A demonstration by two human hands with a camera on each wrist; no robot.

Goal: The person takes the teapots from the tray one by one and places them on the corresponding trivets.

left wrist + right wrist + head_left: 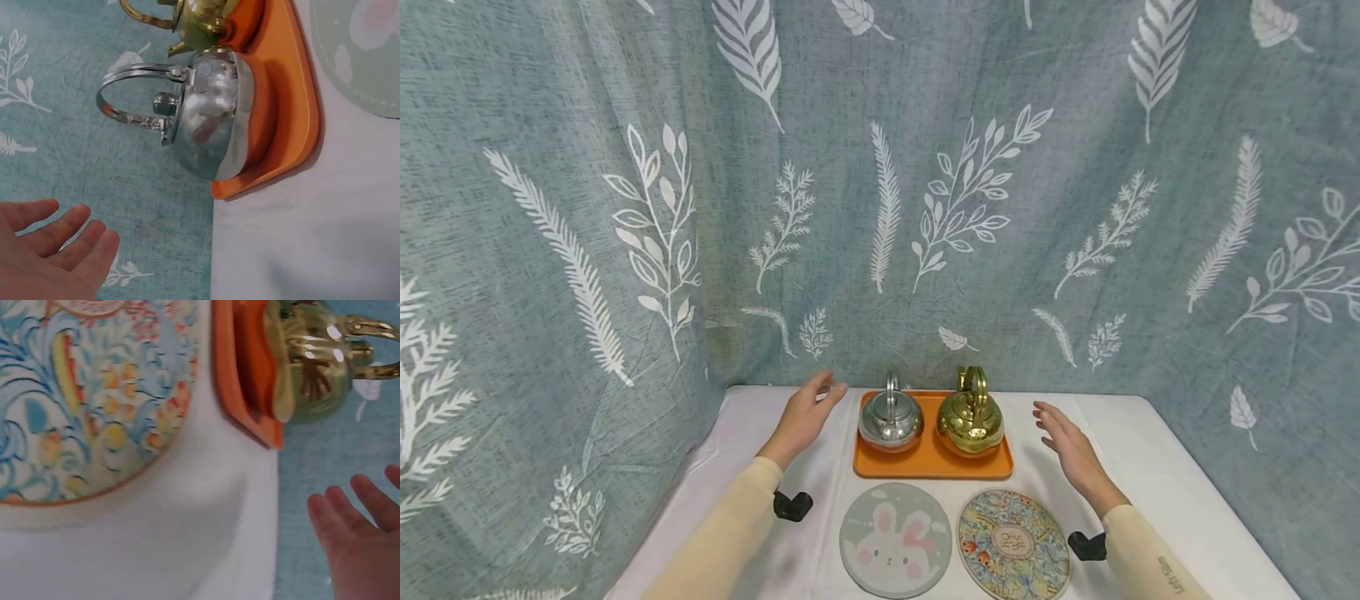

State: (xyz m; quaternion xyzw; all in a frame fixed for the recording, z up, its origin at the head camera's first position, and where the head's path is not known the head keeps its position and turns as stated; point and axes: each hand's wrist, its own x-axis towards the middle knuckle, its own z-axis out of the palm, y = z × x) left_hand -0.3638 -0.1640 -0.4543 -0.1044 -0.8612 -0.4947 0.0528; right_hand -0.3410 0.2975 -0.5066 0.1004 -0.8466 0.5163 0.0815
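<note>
Two shiny teapots stand side by side on an orange tray (932, 468): a silver teapot (891, 423) on the left, a gold teapot (972, 423) on the right. Both have arched handles standing up over their lids. To the left of the tray my left hand (805, 417) hovers, nearest the silver teapot (209, 112) and apart from it. On the other side my right hand (1071, 450) is held beside the gold teapot (315, 359), not touching it. The fingers of both hands are relaxed and hold nothing.
In front of the tray lie two round mats: a grey-green one with a rabbit (895, 542) and a colourful patterned one (1013, 542). A white cloth (1090, 417) covers the table. Teal curtains (842, 250) with white leaves hang behind and at both sides.
</note>
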